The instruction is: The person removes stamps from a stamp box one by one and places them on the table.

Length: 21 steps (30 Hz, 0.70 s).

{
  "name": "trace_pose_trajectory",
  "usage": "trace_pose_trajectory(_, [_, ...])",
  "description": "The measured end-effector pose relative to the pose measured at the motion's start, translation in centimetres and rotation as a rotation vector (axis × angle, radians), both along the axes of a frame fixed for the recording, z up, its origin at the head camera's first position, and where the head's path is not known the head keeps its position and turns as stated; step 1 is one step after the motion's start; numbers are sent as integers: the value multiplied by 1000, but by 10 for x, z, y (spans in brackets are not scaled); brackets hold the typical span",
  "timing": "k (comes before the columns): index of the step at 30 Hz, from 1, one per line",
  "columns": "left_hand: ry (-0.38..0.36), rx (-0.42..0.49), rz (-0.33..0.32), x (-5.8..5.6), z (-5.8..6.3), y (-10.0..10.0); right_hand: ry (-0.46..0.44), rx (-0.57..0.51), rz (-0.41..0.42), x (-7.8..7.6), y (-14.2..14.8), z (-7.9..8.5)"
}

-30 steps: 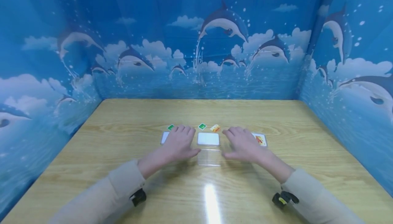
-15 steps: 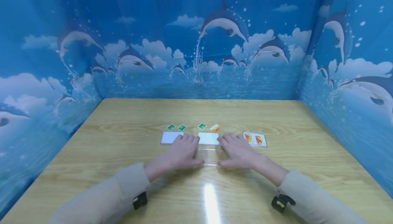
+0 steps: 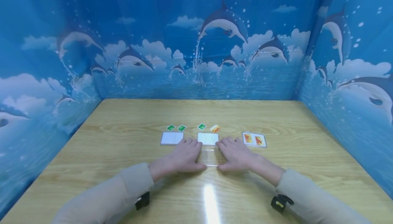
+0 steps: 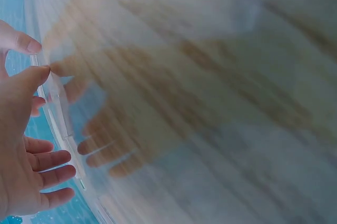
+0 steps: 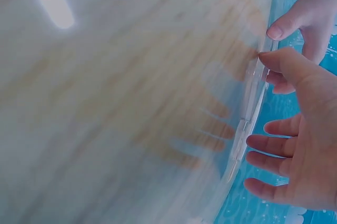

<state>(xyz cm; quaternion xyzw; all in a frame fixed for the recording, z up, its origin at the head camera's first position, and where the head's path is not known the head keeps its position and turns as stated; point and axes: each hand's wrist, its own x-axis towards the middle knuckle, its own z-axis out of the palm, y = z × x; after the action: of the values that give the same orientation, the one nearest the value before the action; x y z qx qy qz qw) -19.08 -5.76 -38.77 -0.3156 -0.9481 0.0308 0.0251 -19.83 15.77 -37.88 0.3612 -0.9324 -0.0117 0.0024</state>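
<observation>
Fingers [image 4: 57, 175] of my left hand [image 3: 186, 157] and right hand [image 3: 235, 155] lie spread and relaxed, slightly bent, not clenched on anything; each hand flanks one side of the clear box [image 3: 209, 157], thumb at a near corner, fingertips toward the far edge. Whether the pads press or only rest against its walls, I cannot tell. Box position: on the table [image 3: 132, 118], squarely between my palms, just on my side of the middle white board [image 3: 208, 138]. Material: transparent, glossy, probably rigid plastic; shape rectangular and low, its edges showing as bright lines in the head view and as thin upright walls in the wrist views. Handling estimate: light, stiff, rather slippery under dry skin, liable to crack or scratch if squeezed or dropped. Best hold: both short side walls at once, even light pressure, thumbs at the near corners; one-sided pushing would likely skid or twist it on this smooth, varnished-looking wood grain, which throws a long glare streak toward me. Surroundings: left white board [image 3: 172, 138], flat with rounded corners; right board [image 3: 254, 139], two food pictures lying on it; beyond the boards, three green cards [image 3: 182, 128] and an orange card [image 3: 215, 128], small, thin, probably paper or card stock; behind, a printed dolphin backdrop [image 3: 172, 55], faintly creased like cloth.
</observation>
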Motion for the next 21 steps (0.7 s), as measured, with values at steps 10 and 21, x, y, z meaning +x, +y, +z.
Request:
trace_pose_trajectory(10, [-24, -27, -30, -3, -1, 5, -31, 0, 26, -3, -2, 0])
trace_pose_trajectory(21, [-6, -54, -68, -4, -1, 7, -36, -4, 63, -5, -4, 2])
